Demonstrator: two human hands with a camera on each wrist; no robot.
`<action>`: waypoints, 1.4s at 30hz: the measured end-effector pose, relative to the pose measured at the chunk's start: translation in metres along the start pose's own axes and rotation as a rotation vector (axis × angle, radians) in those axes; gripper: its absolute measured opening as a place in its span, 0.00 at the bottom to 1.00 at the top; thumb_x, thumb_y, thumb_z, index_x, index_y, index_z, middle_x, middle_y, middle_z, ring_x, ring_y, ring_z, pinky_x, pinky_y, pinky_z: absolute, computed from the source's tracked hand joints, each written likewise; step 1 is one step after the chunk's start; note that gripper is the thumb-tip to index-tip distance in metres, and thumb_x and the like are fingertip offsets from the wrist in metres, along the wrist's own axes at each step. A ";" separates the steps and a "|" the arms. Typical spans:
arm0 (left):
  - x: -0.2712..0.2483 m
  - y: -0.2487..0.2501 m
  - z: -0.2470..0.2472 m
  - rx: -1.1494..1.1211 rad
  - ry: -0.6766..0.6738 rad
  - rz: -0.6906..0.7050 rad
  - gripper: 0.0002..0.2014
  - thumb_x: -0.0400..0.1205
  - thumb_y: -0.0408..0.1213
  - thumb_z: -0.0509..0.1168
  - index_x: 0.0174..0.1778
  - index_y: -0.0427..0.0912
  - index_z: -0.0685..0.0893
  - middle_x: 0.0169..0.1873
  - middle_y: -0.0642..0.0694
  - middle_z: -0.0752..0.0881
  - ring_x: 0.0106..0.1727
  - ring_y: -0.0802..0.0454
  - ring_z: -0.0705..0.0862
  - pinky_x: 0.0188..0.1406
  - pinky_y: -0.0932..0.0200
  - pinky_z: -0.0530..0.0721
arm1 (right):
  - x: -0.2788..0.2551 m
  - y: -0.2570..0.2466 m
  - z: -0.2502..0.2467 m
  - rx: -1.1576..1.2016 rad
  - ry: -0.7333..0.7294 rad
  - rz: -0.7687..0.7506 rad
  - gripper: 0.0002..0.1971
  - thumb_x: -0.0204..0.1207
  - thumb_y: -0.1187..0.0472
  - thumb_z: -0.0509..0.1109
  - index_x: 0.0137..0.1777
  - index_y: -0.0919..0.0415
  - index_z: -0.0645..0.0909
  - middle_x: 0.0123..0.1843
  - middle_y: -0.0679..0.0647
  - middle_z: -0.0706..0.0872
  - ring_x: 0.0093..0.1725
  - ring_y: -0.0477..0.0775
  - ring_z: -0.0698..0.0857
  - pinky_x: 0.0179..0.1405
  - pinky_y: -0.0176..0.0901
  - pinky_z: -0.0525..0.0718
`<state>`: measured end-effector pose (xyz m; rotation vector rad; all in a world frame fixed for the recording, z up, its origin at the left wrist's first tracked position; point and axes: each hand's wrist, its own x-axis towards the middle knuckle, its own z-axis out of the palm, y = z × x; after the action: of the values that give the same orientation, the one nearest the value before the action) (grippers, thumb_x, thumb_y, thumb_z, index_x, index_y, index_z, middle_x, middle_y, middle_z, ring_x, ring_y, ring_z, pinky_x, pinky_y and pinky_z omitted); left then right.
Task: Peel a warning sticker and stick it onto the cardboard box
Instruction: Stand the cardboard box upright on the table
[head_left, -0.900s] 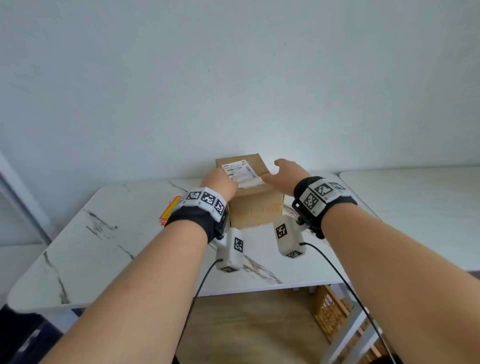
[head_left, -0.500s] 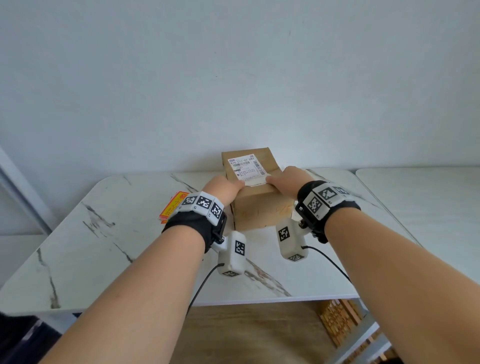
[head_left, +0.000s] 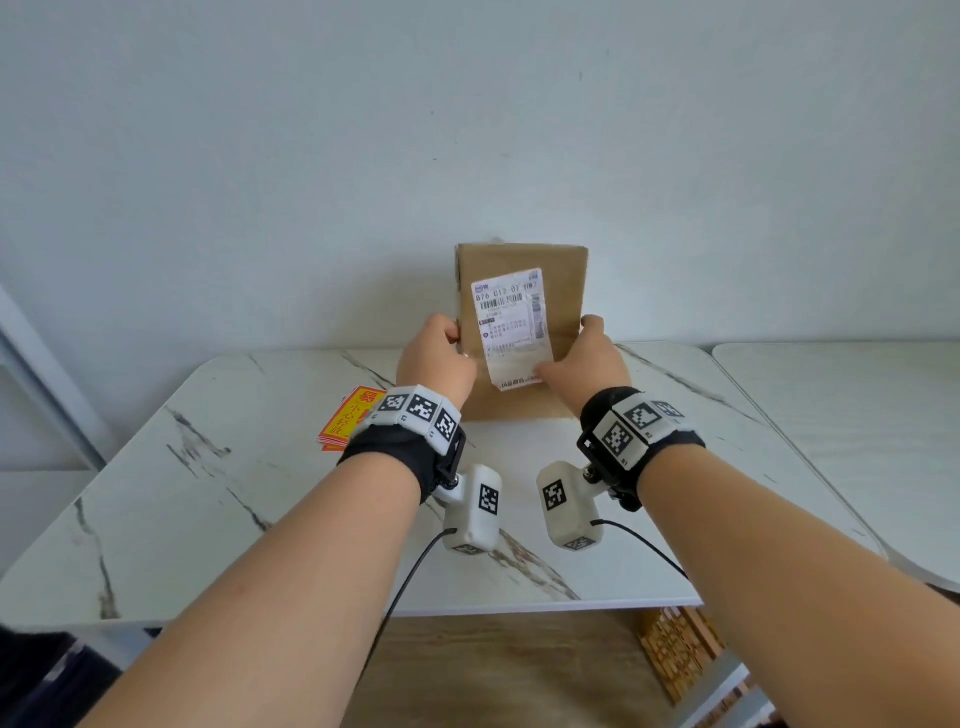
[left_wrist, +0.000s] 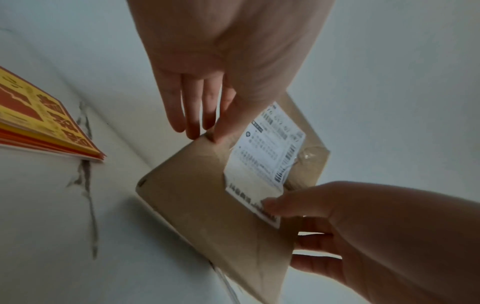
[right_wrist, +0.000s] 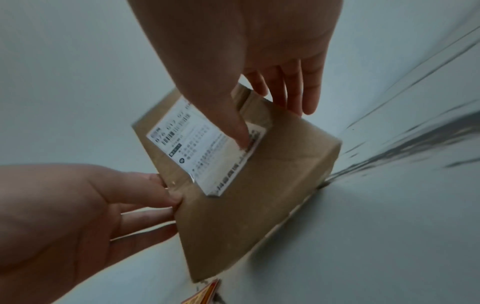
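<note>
From the head camera, a person held a brown rectangular cardboard box (head_left: 522, 332) tipped up on its near edge on the white marble-veined tabletop (head_left: 208, 493), its long axis pointing up and its face with the white printed shipping label (head_left: 511, 327) turned toward the wearer. The left hand (head_left: 434, 358) gripped the box's left edge and the right hand (head_left: 587, 364) its right edge. A stack of yellow-and-red warning stickers (head_left: 345, 418) lay on the tabletop just left of the left wrist, untouched.

From the left wrist camera, the left thumb pressed the labelled face while the left fingers (left_wrist: 192, 107) reached behind the box; the sticker stack sat flat, apart from the box.

From the right wrist camera, the right thumb lay on the label's corner and the right fingers (right_wrist: 296, 88) wrapped behind the box, so both hands were clasped on the box.

The step appeared to be turning the box to find a bare face. It would likely go best by laying a bare cardboard side upward and flat before reaching for a sticker, so that pressing meets firm support.
</note>
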<state>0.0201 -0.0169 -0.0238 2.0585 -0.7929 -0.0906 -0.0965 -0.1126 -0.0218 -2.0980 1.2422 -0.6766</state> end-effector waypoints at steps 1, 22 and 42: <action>0.000 -0.001 0.001 0.002 0.018 0.001 0.15 0.76 0.29 0.65 0.59 0.43 0.78 0.54 0.47 0.88 0.54 0.42 0.86 0.44 0.57 0.78 | -0.001 0.003 0.002 -0.003 -0.001 0.004 0.26 0.69 0.64 0.71 0.67 0.61 0.67 0.62 0.60 0.82 0.60 0.64 0.84 0.58 0.59 0.86; 0.002 -0.019 -0.013 0.188 -0.225 -0.036 0.34 0.83 0.35 0.60 0.85 0.44 0.55 0.75 0.43 0.77 0.72 0.41 0.79 0.66 0.51 0.78 | -0.013 0.011 0.003 -0.230 -0.150 0.202 0.21 0.76 0.56 0.64 0.66 0.64 0.70 0.55 0.60 0.85 0.55 0.64 0.87 0.57 0.54 0.85; 0.000 -0.047 -0.053 0.258 -0.270 -0.090 0.27 0.85 0.33 0.55 0.83 0.46 0.64 0.80 0.44 0.70 0.77 0.43 0.74 0.71 0.54 0.73 | -0.030 -0.014 0.007 -0.248 -0.186 0.095 0.09 0.76 0.58 0.60 0.38 0.59 0.78 0.41 0.57 0.91 0.40 0.60 0.91 0.46 0.53 0.91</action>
<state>0.0620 0.0400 -0.0287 2.3591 -0.9141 -0.3382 -0.0968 -0.0784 -0.0205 -2.2238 1.3666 -0.2896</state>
